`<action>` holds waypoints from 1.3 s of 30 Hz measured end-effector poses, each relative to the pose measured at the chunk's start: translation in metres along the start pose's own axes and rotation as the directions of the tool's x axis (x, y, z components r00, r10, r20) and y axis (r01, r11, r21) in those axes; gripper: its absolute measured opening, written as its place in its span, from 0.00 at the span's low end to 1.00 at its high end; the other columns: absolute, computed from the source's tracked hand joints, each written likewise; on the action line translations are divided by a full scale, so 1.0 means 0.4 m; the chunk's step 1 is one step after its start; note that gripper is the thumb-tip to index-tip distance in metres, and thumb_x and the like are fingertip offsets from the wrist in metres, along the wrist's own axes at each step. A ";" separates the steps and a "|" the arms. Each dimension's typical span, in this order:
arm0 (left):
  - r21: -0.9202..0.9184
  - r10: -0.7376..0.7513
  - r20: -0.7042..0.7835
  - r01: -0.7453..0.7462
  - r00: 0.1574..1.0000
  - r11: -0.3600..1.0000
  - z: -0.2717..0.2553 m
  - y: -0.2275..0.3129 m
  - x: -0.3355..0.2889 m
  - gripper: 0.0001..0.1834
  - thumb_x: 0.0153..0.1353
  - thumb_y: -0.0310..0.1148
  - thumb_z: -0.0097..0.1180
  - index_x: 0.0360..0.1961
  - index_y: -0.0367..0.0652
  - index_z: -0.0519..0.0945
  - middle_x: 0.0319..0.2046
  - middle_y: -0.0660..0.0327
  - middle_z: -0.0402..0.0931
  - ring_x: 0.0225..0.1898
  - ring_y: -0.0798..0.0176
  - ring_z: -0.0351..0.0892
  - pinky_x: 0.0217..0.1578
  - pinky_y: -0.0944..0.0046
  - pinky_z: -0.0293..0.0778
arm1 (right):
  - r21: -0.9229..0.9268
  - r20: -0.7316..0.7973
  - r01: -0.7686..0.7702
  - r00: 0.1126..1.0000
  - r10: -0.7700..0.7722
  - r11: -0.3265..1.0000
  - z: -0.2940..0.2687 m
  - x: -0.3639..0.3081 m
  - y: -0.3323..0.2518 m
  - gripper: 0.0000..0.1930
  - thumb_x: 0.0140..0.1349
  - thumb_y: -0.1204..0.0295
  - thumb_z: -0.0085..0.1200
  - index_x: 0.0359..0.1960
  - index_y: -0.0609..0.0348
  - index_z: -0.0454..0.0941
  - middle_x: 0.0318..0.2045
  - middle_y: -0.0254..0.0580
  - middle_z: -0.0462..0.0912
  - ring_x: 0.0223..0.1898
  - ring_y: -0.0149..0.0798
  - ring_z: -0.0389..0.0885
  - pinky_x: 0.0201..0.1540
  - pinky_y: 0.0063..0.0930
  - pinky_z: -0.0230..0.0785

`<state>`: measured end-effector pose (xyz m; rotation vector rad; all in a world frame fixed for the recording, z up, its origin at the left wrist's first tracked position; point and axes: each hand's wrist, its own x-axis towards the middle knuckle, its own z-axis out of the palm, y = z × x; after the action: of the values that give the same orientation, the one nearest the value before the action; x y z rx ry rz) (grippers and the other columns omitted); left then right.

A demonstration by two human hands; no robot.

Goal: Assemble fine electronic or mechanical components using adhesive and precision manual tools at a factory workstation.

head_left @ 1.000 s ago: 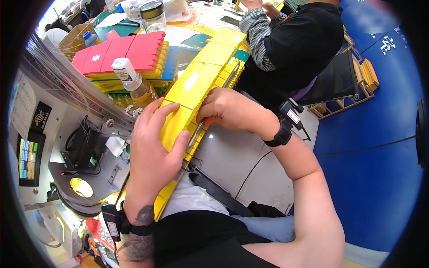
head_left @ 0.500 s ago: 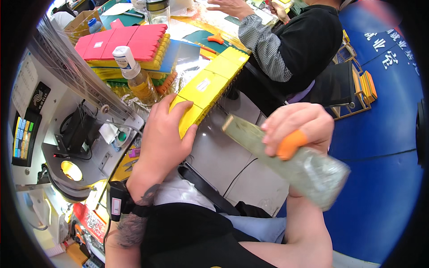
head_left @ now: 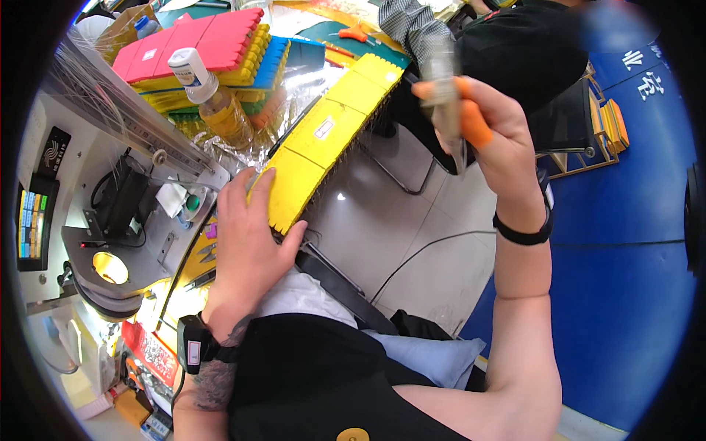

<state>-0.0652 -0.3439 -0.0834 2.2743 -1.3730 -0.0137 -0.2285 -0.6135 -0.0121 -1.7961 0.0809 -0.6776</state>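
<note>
A long yellow jointed foam strip (head_left: 334,121) lies slantwise at the table edge, with a small white label and fine dark strands along its right edge. My left hand (head_left: 254,242) grips its near end, fingers along the left side and thumb at the right corner. Raised to the right of the strip, my right hand (head_left: 500,132) is closed around a flat grey-green board (head_left: 443,95), which looks partly clear and shiny. That board is seen nearly edge-on and smeared by motion. Orange covers (head_left: 474,125) sit on fingers of my right hand.
Left of the strip stand a bottle of amber liquid (head_left: 224,117) and stacked pink, yellow and blue foam strips (head_left: 195,44). A machine with a lit ring (head_left: 110,268) is at the left. Another person (head_left: 507,51) sits at the far right beside a black chair (head_left: 562,117).
My right hand has swung upward and away, turning the board from flat to nearly edge-on. My left hand has slid back to the strip's near end. The view has shifted slightly.
</note>
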 end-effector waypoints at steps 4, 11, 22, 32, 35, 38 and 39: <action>0.006 -0.028 -0.070 0.029 0.997 1.000 0.002 -0.021 -0.024 0.38 0.48 0.34 0.71 0.60 0.34 0.70 0.58 0.44 0.67 0.60 0.39 0.63 0.62 0.47 0.61 | -0.443 0.251 0.173 0.966 -0.063 0.880 0.091 0.134 -0.001 0.11 0.70 0.74 0.50 0.49 0.64 0.80 0.35 0.49 0.85 0.32 0.40 0.82 0.39 0.29 0.73; -0.099 -0.039 -0.138 0.025 0.990 0.995 0.017 -0.041 -0.040 0.35 0.45 0.32 0.72 0.55 0.34 0.71 0.51 0.47 0.69 0.54 0.42 0.67 0.57 0.49 0.64 | -0.650 0.498 0.427 0.864 -0.072 0.629 0.170 0.254 0.189 0.11 0.69 0.63 0.52 0.39 0.59 0.74 0.26 0.52 0.82 0.33 0.57 0.81 0.36 0.49 0.70; -0.213 -0.095 -0.211 0.049 0.973 0.976 0.031 -0.061 -0.038 0.31 0.41 0.28 0.75 0.45 0.38 0.71 0.48 0.50 0.73 0.50 0.44 0.71 0.53 0.51 0.67 | -0.624 0.583 0.381 0.808 0.082 0.683 0.241 0.214 0.220 0.09 0.67 0.64 0.54 0.40 0.56 0.75 0.26 0.51 0.81 0.34 0.56 0.81 0.38 0.47 0.71; -0.242 -0.131 -0.219 0.076 0.967 0.967 0.044 -0.067 -0.054 0.31 0.42 0.27 0.75 0.45 0.38 0.69 0.49 0.51 0.73 0.46 0.49 0.70 0.46 0.55 0.69 | -0.574 0.527 0.502 0.831 -0.178 0.647 0.216 0.191 0.198 0.09 0.63 0.68 0.59 0.43 0.53 0.83 0.48 0.42 0.76 0.52 0.50 0.72 0.58 0.42 0.64; -0.245 -0.120 -0.230 0.062 0.966 0.967 0.042 -0.062 -0.052 0.31 0.42 0.28 0.75 0.45 0.38 0.69 0.49 0.50 0.72 0.48 0.47 0.70 0.49 0.54 0.68 | -0.588 0.440 0.295 0.898 -0.008 0.753 0.173 0.171 0.222 0.16 0.59 0.69 0.63 0.50 0.50 0.83 0.53 0.42 0.77 0.58 0.49 0.71 0.64 0.42 0.60; -0.245 -0.119 -0.231 0.060 0.966 0.968 0.040 -0.062 -0.049 0.31 0.43 0.29 0.75 0.45 0.37 0.68 0.50 0.49 0.72 0.50 0.43 0.70 0.53 0.51 0.67 | -0.631 0.478 0.347 0.879 -0.005 0.694 0.190 0.145 0.253 0.18 0.57 0.69 0.64 0.51 0.50 0.82 0.55 0.42 0.76 0.57 0.51 0.72 0.67 0.42 0.58; -0.251 -0.104 -0.242 0.042 0.965 0.967 0.042 -0.064 -0.049 0.31 0.43 0.29 0.75 0.45 0.38 0.69 0.51 0.49 0.72 0.51 0.43 0.70 0.53 0.51 0.67 | -0.609 0.478 0.316 0.878 0.019 0.728 0.197 0.143 0.254 0.17 0.58 0.70 0.64 0.51 0.49 0.82 0.56 0.41 0.76 0.58 0.49 0.72 0.71 0.45 0.50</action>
<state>-0.0579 -0.3242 -0.1132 2.0398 -1.0901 0.0775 -0.1146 -0.6024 -0.0941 -2.6646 -0.1692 -0.3219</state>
